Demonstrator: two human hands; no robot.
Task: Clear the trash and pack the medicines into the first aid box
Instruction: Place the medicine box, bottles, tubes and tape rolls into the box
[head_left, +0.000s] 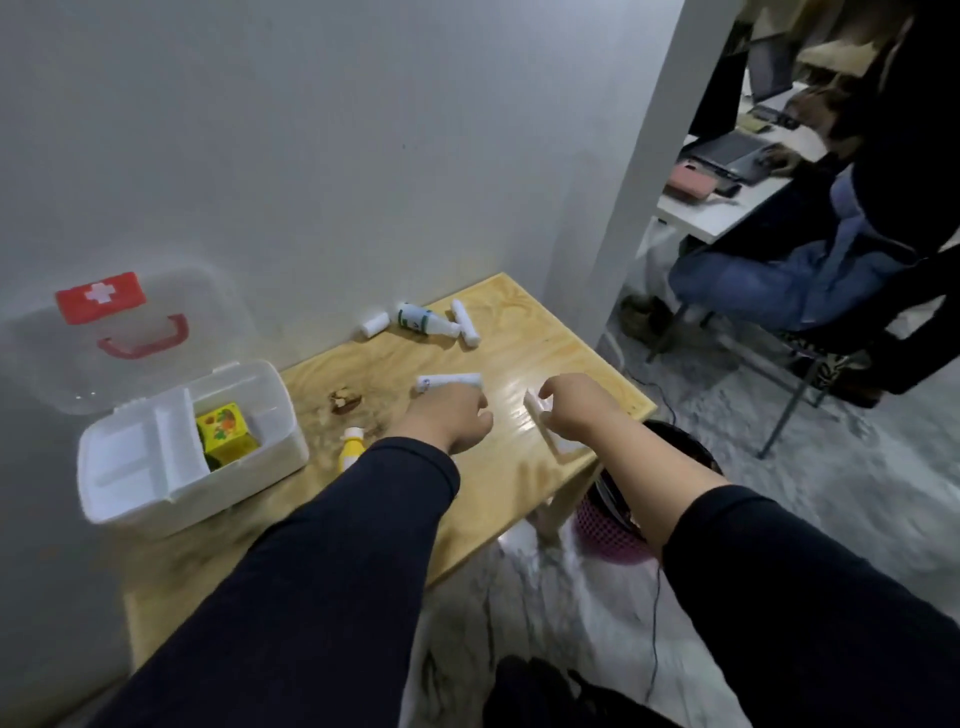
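Left hand (451, 418), frame centre: closed around a white tube (448, 381); right hand (574, 410) just beside it: pinching a flat white box (545, 422) over the wooden table (498, 483). Packed so far: one yellow carton (224, 427) inside the open first aid box (192, 447), left of frame. Outstanding: green-labelled bottle (427, 320), two white tubes, a yellow-and-white bottle (351, 448), brown scrap (344, 402); pink bin (618, 530) lower right.

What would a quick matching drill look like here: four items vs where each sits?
Items:
1. yellow carton
2. green-label bottle
3. white tube
4. pink basket

Places:
A. on the floor beside the table
B. in the left hand
C. inside the first aid box
D. lying at the table's far edge near the wall

Pairs: 1-C, 2-D, 3-B, 4-A
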